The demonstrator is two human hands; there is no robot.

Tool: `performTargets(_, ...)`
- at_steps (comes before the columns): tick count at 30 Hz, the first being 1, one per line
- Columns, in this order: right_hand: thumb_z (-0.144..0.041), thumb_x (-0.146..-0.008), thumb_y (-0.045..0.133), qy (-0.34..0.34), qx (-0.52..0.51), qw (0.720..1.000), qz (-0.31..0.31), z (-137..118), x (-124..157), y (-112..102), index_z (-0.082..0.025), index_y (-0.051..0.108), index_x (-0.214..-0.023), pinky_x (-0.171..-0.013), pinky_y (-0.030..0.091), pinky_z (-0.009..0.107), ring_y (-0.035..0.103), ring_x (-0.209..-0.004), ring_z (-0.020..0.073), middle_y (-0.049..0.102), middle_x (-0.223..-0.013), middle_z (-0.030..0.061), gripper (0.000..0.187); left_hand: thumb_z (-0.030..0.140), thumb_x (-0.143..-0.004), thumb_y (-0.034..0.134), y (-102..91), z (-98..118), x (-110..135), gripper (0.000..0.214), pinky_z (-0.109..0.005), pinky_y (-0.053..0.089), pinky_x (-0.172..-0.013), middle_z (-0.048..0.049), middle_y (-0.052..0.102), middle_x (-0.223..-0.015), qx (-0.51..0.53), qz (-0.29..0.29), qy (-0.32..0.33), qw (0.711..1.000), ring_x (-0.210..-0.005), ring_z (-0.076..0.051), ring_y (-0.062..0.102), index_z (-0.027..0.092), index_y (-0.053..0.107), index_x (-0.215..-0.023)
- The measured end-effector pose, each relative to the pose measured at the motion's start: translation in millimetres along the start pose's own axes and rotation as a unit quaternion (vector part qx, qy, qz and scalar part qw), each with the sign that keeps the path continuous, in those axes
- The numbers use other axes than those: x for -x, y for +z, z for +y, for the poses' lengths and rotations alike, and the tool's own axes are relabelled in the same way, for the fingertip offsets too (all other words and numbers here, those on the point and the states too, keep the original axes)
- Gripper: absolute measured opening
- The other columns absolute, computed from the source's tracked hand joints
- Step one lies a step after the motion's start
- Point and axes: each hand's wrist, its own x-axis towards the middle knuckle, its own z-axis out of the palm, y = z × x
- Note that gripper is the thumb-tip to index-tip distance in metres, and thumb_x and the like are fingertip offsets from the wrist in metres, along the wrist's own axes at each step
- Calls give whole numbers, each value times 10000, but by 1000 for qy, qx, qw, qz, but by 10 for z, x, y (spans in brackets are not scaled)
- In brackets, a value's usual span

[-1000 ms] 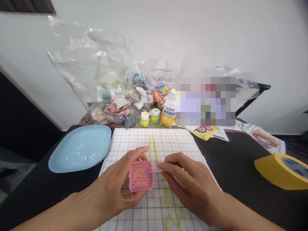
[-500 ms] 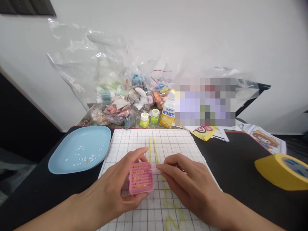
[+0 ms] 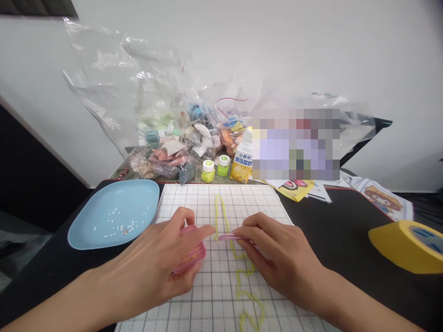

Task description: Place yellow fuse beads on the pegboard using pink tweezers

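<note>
My left hand (image 3: 173, 251) grips a small pink ridged tray (image 3: 192, 260) by its edges, tilted; yellow bits show in its slots, and the fingers cover much of it. In my right hand (image 3: 277, 253) a pair of pink tweezers (image 3: 231, 237) is pinched, its tips pointing left near my left forefinger. Whether the tips hold a bead is too small to tell. Both hands are above a white gridded board (image 3: 188, 198). On that board a thin yellow-green outline (image 3: 224, 212) of small beads runs from the far side down to the near edge, partly behind my right hand.
A blue plate (image 3: 104, 198) with scattered white beads lies at left. Behind the board stand two small jars (image 3: 208, 172), a yogurt bottle (image 3: 241, 163) and plastic bags (image 3: 166, 147) of colored beads. A roll of yellow tape (image 3: 391, 244) sits at right, near printed sheets (image 3: 384, 198).
My left hand has shifted slightly left and turned, tipping the pink tray, with its forefinger now reaching across. The tweezers have come away from the tray and sit a little higher.
</note>
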Motion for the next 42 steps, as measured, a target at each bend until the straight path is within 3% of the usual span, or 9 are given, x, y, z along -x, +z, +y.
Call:
performTargets(3, -153, -962, 488, -5, 2, 1000, -7, -5, 2, 22, -164, 602, -1025, -517, 478, 266, 597, -659, 128, 618, -847, 31, 131, 138, -876, 386, 0, 40, -11, 280, -363, 535, -502, -37, 457, -931, -55, -12, 23, 998, -536, -148, 547, 219, 583, -1058)
performTargets(5, -154, -963, 488, -6, 4, 1000, -10, -4, 5, 31, -160, 605, -1021, -507, 476, 267, 595, -653, 130, 620, -846, 36, 132, 140, -880, 376, 12, 39, -4, 282, -372, 534, -495, -48, 475, -916, -83, -12, 38, 996, -524, -156, 547, 201, 606, -1032)
performTargets(16, -152, -968, 465, -18, 22, 1000, -8, -7, -2, 54, -145, 617, -1011, -489, 470, 262, 595, -634, 133, 636, -843, 50, 158, 111, -858, 426, 49, 14, 22, 359, -343, 526, -548, -63, 545, -947, -127, -21, 58, 990, -603, -188, 599, 232, 596, -1150)
performTargets(22, -150, -969, 461, -23, 29, 999, -3, -9, -3, 65, -143, 614, -1018, -490, 466, 259, 588, -644, 136, 643, -842, 50, 160, 81, -820, 447, 64, 4, 31, 514, -359, 534, -549, -67, 558, -969, -156, -17, 69, 985, -584, -190, 589, 258, 502, -1299)
performTargets(31, -144, -961, 485, -23, 27, 999, 11, -7, -7, 60, -150, 609, -1024, -500, 471, 259, 601, -645, 132, 643, -847, 46, 139, 83, -834, 452, 63, 15, 22, 499, -392, 542, -555, -81, 563, -983, -153, -29, 74, 985, -597, -209, 609, 246, 474, -1305)
performTargets(36, -156, -962, 494, -10, 32, 999, 28, -5, -5, 36, -163, 609, -1029, -520, 468, 240, 612, -661, 115, 642, -865, 34, 133, 124, -839, 478, 54, -4, 49, 423, -342, 479, -519, -56, 567, -1008, -100, -11, 37, 994, -550, -179, 573, 239, 448, -1246)
performTargets(42, -162, -957, 506, 0, 7, 999, 32, -14, -6, 20, -175, 610, -1043, -532, 464, 225, 610, -669, 100, 635, -875, 23, 135, 175, -841, 597, 100, -103, 53, 646, -329, 517, -704, -20, 567, -1192, 69, 44, -25, 996, -858, -204, 649, 350, 270, -1370)
